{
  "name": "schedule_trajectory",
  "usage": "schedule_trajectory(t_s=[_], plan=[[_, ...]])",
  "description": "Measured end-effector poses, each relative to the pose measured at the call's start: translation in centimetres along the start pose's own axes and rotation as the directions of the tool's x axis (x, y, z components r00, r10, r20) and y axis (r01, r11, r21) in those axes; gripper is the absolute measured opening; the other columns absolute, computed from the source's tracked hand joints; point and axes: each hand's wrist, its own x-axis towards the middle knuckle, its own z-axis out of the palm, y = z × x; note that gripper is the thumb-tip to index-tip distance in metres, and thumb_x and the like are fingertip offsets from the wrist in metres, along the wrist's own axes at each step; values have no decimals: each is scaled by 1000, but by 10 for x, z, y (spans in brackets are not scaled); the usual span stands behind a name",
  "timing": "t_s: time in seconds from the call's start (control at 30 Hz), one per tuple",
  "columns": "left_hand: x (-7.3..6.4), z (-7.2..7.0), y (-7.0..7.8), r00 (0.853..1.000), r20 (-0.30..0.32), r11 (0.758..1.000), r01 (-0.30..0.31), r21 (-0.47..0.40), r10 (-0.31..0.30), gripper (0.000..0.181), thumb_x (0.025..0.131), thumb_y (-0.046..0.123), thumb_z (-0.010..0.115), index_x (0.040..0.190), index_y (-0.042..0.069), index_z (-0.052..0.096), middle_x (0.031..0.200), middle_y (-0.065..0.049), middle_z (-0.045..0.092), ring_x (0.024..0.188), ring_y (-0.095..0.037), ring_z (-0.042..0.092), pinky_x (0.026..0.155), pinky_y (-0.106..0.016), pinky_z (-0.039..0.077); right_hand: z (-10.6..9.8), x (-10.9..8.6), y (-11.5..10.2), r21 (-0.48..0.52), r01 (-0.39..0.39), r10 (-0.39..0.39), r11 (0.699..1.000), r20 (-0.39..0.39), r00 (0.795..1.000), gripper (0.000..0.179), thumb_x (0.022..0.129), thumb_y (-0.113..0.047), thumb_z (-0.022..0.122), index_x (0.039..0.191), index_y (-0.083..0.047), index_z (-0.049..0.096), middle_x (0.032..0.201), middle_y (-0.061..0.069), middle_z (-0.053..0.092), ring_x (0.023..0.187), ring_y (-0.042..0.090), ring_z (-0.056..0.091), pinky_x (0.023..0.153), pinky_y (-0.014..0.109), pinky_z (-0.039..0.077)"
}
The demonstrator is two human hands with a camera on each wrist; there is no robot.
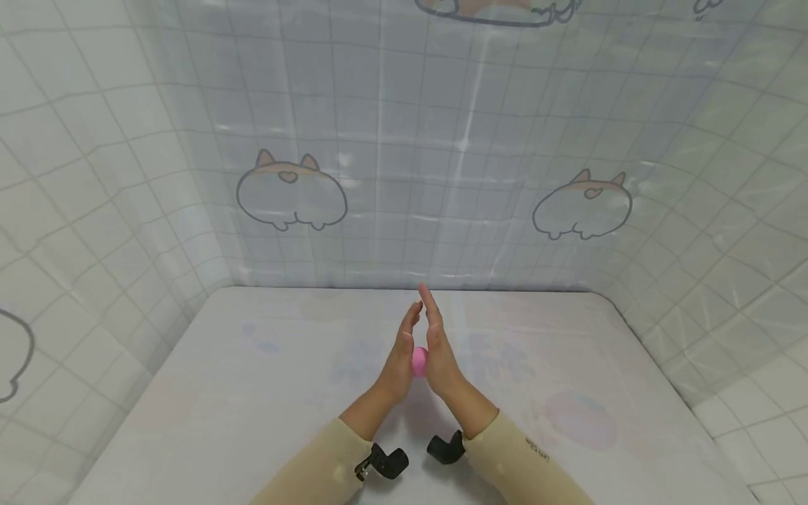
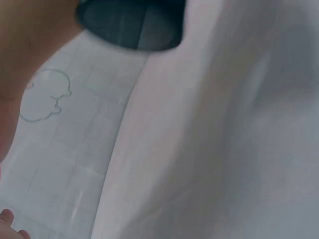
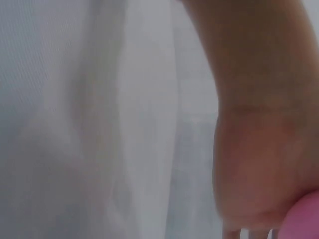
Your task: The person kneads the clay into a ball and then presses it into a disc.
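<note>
A pink ball [image 1: 419, 362] sits between the two palms in the head view. My left hand [image 1: 398, 363] presses its near-straight fingers and palm against the ball's left side. Against the right side lies the palm of my right hand [image 1: 442, 356], its fingers extended up and forward. The fingertips lean toward each other past the ball. In the right wrist view, part of the ball [image 3: 304, 219] shows at the lower corner beside the heel of the right hand [image 3: 259, 169]. Only a wrist and a few fingertips [image 2: 10, 226] appear in the left wrist view.
A white table [image 1: 265, 365] with faint coloured prints lies under the hands. Grid-patterned curtains [image 1: 416, 231] with cartoon animals enclose its back and sides. Black wrist cameras [image 1: 386, 463] stick out by the beige sleeves [image 1: 315, 463].
</note>
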Motion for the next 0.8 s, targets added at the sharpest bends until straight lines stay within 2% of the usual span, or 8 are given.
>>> schedule_trajectory(t_s=[0.2, 0.3, 0.37, 0.5, 0.67, 0.8], plan=[[-3, 5, 5, 999, 38, 993, 7, -117, -2, 75, 104, 60, 3, 161, 12, 9, 167, -10, 10, 148, -39, 19, 116, -64, 11, -5, 6, 8, 14, -43, 43, 999, 3, 999, 92, 94, -79, 9, 162, -18, 8, 168, 4, 9, 153, 27, 6, 114, 68, 4], [-1, 6, 9, 1000, 28, 985, -4, -171, 9, 79, 103, 62, 3, 161, 10, 7, 167, -10, 8, 148, -40, 18, 117, -61, 11, -7, 7, 13, 29, -71, 70, 997, 25, 997, 91, 94, -79, 10, 162, -19, 7, 168, 2, 7, 153, 25, 5, 115, 67, 3], [1, 5, 12, 1000, -1, 982, -16, -190, 16, 80, 102, 64, 2, 161, 10, 7, 167, -11, 6, 149, -41, 16, 117, -61, 10, -7, 7, 18, 41, -88, 86, 995, 55, 995, 90, 95, -78, 9, 162, -18, 6, 168, 2, 6, 153, 25, 4, 115, 66, 2], [4, 3, 16, 994, -100, 978, -68, -196, 49, 81, 102, 64, 3, 161, 8, 7, 166, -15, 6, 149, -40, 13, 116, -62, 8, -5, 3, 24, 65, -134, 126, 989, 123, 984, 89, 94, -78, 7, 162, -21, 6, 168, 1, 5, 153, 26, 1, 115, 66, -2], [10, -2, 17, 974, -206, 975, -134, -180, 96, 85, 101, 67, 9, 160, 7, 8, 166, -11, 9, 149, -37, 16, 118, -57, 9, 0, -2, 27, 74, -150, 136, 986, 165, 977, 89, 94, -78, 8, 162, -20, 8, 168, 4, 6, 152, 34, 4, 114, 68, 5], [13, -5, 17, 955, -270, 976, -165, -145, 121, 91, 98, 73, 13, 159, 6, 10, 165, -11, 14, 149, -35, 18, 118, -56, 9, 3, -9, 24, 50, -108, 96, 993, 191, 977, 92, 94, -79, 9, 162, -17, 7, 168, 7, 6, 151, 36, 6, 115, 67, 9]])
